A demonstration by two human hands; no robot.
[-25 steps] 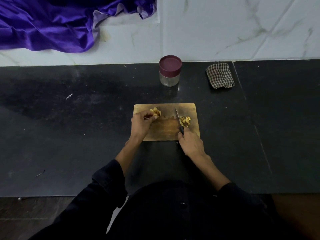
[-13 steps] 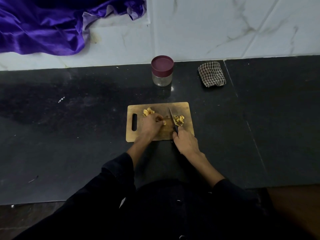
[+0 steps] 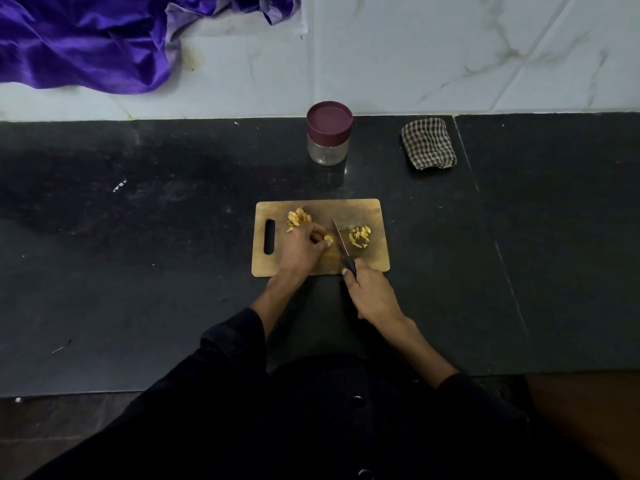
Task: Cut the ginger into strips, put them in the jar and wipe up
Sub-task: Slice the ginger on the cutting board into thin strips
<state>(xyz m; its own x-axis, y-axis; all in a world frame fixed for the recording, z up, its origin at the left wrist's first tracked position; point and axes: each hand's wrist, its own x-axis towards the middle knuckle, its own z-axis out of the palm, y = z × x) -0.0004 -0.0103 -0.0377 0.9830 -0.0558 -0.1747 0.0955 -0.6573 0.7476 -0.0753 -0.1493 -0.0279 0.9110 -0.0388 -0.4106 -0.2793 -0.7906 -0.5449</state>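
Note:
A wooden cutting board [image 3: 375,259] lies on the black counter. My left hand [image 3: 300,249] rests on it and pinches a small ginger piece [image 3: 328,240] at its fingertips. Behind that hand lies a pile of ginger slices [image 3: 298,217]. My right hand [image 3: 372,294] grips the black handle of a knife [image 3: 341,241], whose blade stands on the board just right of the held piece. Cut ginger strips [image 3: 359,235] lie to the right of the blade. A glass jar [image 3: 327,152] with a maroon lid on stands behind the board. A folded checkered cloth [image 3: 428,143] lies to the right of the jar.
A purple satin fabric [image 3: 83,39] hangs over the white marble wall at the back left. The black counter [image 3: 138,271] runs wide on both sides of the board, with small white specks on the left. Its front edge is near my body.
My left hand left the ginger slices at the board's back and brought one piece toward the blade. The camera shifted, so the board's handle slot now shows.

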